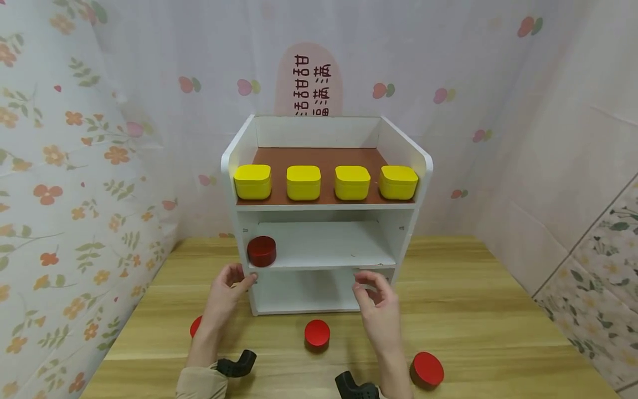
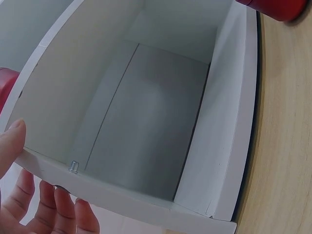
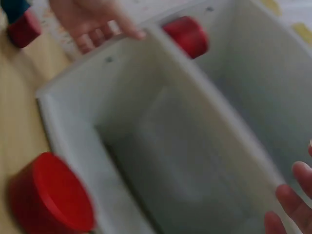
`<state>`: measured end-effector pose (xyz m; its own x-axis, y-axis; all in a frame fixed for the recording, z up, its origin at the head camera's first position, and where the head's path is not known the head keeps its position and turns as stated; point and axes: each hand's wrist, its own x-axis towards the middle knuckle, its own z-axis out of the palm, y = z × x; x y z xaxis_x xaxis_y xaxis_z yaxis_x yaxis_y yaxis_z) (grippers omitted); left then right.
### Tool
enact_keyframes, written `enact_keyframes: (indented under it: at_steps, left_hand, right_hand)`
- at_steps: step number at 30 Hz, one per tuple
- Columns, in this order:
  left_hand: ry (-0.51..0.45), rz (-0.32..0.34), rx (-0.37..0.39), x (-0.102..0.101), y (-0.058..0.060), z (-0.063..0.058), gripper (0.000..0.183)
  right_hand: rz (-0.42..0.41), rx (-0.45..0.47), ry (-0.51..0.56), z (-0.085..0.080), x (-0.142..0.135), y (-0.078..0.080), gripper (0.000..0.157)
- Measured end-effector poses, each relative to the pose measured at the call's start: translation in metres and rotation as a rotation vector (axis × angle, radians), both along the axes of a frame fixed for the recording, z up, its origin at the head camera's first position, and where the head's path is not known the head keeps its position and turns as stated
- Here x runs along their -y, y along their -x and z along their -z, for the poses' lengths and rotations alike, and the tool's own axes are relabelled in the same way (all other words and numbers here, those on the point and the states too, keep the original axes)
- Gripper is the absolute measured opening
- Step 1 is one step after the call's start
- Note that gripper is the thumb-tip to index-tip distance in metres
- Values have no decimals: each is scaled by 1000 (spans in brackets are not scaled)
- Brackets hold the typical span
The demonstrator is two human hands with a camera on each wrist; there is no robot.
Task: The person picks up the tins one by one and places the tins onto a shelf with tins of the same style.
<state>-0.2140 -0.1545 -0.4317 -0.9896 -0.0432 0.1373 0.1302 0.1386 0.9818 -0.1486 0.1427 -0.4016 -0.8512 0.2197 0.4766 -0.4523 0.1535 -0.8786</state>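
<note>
A small white shelf unit with a brown top board stands on the wooden table. My left hand holds its left side panel, the thumb on the front edge and the fingers on the outer face. Before the right side of the lower compartment hovers my right hand, fingers loosely bent and holding nothing. One dark red round tin sits at the left end of the middle shelf, above my left hand. Another red round tin is on the table between my forearms.
Several yellow square tins line the top board's front edge. A red tin lies right of my right forearm; another is partly hidden behind my left forearm. Floral curtains hang behind and beside the table.
</note>
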Motion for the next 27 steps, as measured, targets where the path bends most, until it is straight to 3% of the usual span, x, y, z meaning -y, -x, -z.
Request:
enact_keyframes:
  at_steps: [5,15,22,27]
  left_hand:
    - [17,2,-6,-1,1,-1,34]
    - [9,-18,14,-1,-3,2,34]
    - [3,-21,16,-2,-3,0,34]
    - [5,-19,21,-3,-2,-1,35]
  right_hand:
    - [-52,104,31,23,8,6,17]
    - [-169,195,10,53,19,16,21]
    - [-321,281,-36,66,19,19,33]
    - [-438,314,-130,70,19,19,44]
